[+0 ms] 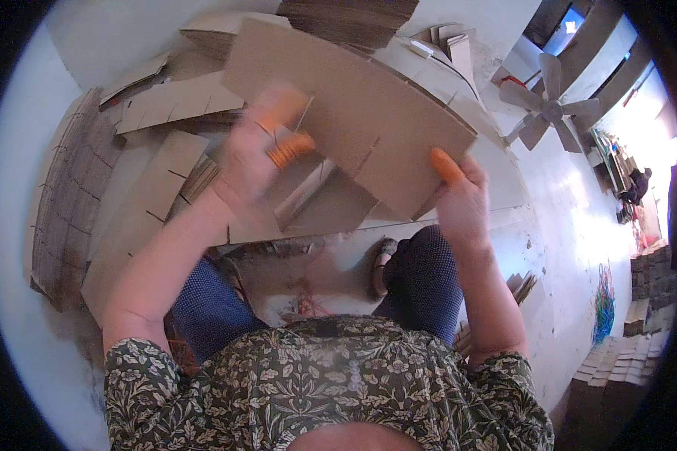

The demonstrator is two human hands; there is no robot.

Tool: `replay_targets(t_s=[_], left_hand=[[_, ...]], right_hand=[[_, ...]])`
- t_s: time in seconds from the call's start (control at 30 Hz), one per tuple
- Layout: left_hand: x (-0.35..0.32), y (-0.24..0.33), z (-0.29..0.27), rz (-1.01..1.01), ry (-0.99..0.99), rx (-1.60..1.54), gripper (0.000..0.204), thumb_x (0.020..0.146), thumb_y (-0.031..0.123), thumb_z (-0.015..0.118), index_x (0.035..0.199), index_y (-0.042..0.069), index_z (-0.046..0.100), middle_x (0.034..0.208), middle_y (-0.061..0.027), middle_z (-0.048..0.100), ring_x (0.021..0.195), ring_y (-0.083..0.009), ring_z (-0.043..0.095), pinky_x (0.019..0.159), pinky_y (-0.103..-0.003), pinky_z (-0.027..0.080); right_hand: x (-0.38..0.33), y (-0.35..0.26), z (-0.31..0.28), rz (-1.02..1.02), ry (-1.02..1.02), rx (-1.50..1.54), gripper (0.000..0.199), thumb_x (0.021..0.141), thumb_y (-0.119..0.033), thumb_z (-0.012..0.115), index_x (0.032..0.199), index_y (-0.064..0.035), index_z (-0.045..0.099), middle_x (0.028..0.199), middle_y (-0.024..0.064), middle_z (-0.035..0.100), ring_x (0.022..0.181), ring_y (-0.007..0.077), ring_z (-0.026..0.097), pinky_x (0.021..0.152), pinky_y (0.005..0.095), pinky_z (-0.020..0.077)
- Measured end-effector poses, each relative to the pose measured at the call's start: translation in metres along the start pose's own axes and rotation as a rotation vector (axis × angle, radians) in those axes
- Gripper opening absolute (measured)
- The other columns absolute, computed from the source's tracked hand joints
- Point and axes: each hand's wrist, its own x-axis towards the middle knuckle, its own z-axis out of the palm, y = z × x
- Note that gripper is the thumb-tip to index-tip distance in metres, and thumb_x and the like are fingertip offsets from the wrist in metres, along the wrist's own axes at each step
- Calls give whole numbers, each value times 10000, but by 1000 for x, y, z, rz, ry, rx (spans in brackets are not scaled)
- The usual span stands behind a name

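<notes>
A long slotted cardboard sheet [346, 98] is held up, tilted, above the table. Its right end is pinched in my right hand [463, 197], with the orange-covered thumb lying on the near face. At the sheet's left part is my left hand [252, 154], smeared by motion. Orange covers show on its fingers, but I cannot tell whether they grip the sheet. Below the held sheet, another cardboard piece [327, 207] lies at the table's near edge, partly hidden by the left hand and the sheet.
A tall stack of slotted cardboard [71, 195] stands at the left, beside loose strips [147, 199]. More cardboard [346, 19] lies at the back of the white table [496, 177]. A fan [551, 111] stands right of the table. Cardboard piles [617, 364] fill the lower right.
</notes>
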Motion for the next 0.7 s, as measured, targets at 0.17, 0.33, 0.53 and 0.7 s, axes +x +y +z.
replay_targets(t_s=[0.17,0.33,0.53,0.7], left_hand=[[9,-86,-25,-700,190,-248,436,857,213,685,1220,21,540,1124,-137,601,783,-134,613,659,-287,532],[-5,-112,-11,-817,38,-628,336,903,205,633,1169,11,567,947,-23,618,754,-86,548,670,-240,460],[-18,-119,-8,-862,23,-630,296,907,191,622,1135,6,585,931,-24,624,764,-96,558,674,-236,462],[-43,-129,5,-1003,-24,-531,337,909,212,619,1157,-12,577,989,-48,645,792,-103,583,684,-227,469]], right_hand=[[-43,-11,-27,-211,6,-369,116,877,-77,610,947,-5,668,774,61,672,757,93,600,677,268,471],[-64,12,-30,-305,-7,-372,84,854,-33,625,916,-3,674,673,94,638,620,87,560,555,268,445],[-69,17,-24,-289,-81,-507,100,872,-45,604,944,1,656,660,109,621,614,82,540,569,268,453],[-67,37,-21,-253,-100,-533,97,877,-64,601,928,7,642,647,162,585,575,110,549,542,294,448]])
